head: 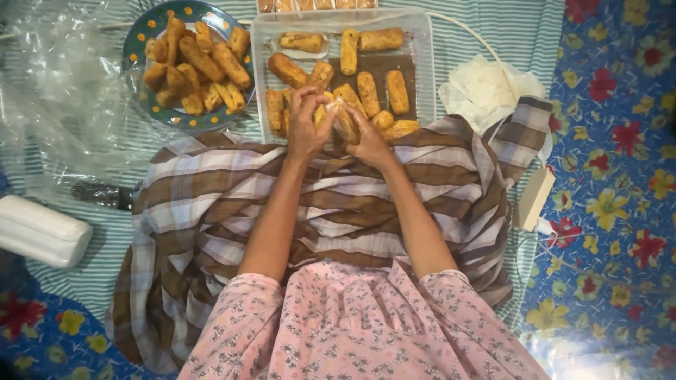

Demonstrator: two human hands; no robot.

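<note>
Both hands are raised together above the lap at the near edge of the clear tray [422,63]. Left hand [307,127] is closed, fingertips pinched on the clear wrapper at the top of the fried roll [345,121]. Right hand [367,139] is closed around the same roll from the 3 o'clock side, thumb and fingers gripping its lower half. Roll stands tilted between the two hands, its upper end leaning toward 11 o'clock, and it overlaps the near rim of the tray. Tray lies at 12 o'clock from the hands and holds a loose layer of golden-brown rolls, some lying flat, some crowded at the near edge; one roll at its far left sits in a clear wrapper. Round plate [144,98], dark with coloured dots on the rim, lies at 10 o'clock, heaped with more rolls. Crumpled clear plastic sheet [56,91] spreads at 9 o'clock, just beside the plate. White wrapped pack [42,232] lies at 8 o'clock, well apart from the hands. Bunched white cloth [486,88] lies at 2 o'clock, near the tray's right wall. Small cream box [533,198] with a cord lies at 4 o'clock. Brown and white checked cloth [211,211] covers the lap beneath both forearms. Striped green and white mat [521,28] lies under the tray and plate.
</note>
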